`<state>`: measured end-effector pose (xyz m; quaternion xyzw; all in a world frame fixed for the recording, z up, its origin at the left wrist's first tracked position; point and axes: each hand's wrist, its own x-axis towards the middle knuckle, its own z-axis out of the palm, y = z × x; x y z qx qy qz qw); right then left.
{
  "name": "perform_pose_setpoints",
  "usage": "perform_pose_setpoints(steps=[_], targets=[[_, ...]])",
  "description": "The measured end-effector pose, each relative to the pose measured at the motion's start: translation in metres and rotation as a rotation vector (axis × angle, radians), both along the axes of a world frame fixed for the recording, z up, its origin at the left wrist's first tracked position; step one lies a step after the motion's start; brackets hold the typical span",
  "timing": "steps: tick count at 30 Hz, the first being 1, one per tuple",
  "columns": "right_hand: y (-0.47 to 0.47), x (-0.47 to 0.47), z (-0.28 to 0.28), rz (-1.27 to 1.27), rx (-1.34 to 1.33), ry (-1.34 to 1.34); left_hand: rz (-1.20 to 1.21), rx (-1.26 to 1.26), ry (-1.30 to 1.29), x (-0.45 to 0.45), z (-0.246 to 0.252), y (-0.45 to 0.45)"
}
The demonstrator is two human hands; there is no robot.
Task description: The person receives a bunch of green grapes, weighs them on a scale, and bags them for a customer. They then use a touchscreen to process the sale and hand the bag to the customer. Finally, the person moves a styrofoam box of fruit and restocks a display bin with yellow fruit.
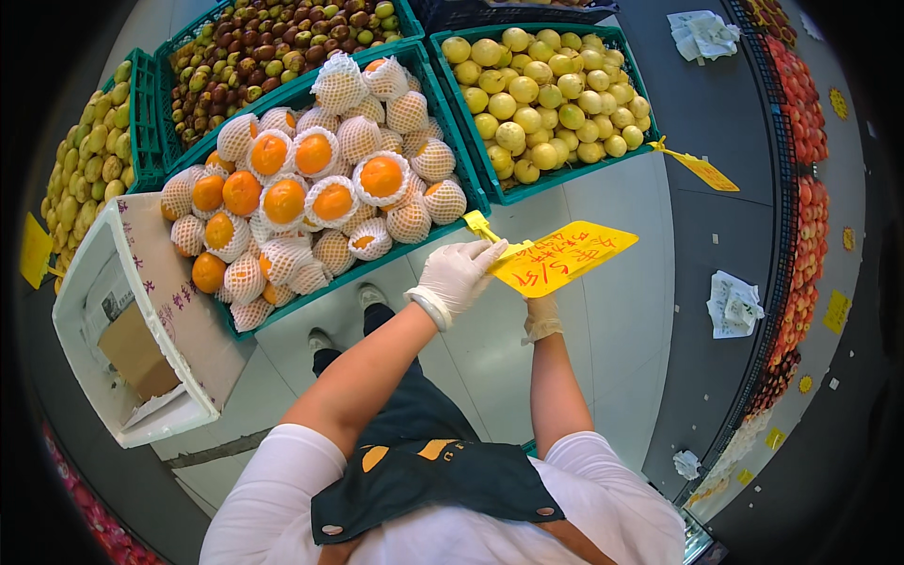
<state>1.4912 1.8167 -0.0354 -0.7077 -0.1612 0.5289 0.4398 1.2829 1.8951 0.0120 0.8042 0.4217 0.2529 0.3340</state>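
Observation:
A yellow price sign with red handwriting is in front of me, tilted over the floor. My left hand, in a whitish glove, is closed on the sign's left end beside its yellow plastic clip. That clip is at the front right corner of a green plastic crate; whether it grips the rim I cannot tell. My right hand, also gloved, is under the sign's lower edge, its fingers hidden. Persimmons, many in white foam nets, are heaped in the crate.
Crates of yellow round fruit, jujubes and yellow-green fruit surround the persimmons. An open foam box holding cardboard stands at left. Another yellow sign juts from the yellow-fruit crate. Red fruit lines the right-hand display.

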Motion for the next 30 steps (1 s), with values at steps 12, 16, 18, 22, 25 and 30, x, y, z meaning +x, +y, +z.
perform_pose_setpoints(steps=[12,16,18,22,25,30], targets=[[-0.047,-0.019,0.003,0.120,-0.251,-0.120,0.061,-0.211,0.192,-0.131,0.019,-0.090],[-0.064,-0.047,0.001,0.524,-0.337,-0.186,0.171,-0.449,0.317,-0.210,0.051,-0.173],[-0.067,-0.072,0.006,0.618,-0.329,-0.094,0.278,-0.537,0.358,-0.244,0.068,-0.206],[-0.042,-0.144,0.033,0.882,-0.255,-0.004,0.720,-0.413,0.206,-0.296,0.105,-0.241],[-0.007,-0.219,0.071,1.018,-0.141,0.007,1.019,-0.354,0.014,-0.336,0.126,-0.249],[0.044,-0.373,0.151,1.193,0.315,-0.061,1.215,0.014,0.241,-0.431,0.135,-0.281]])
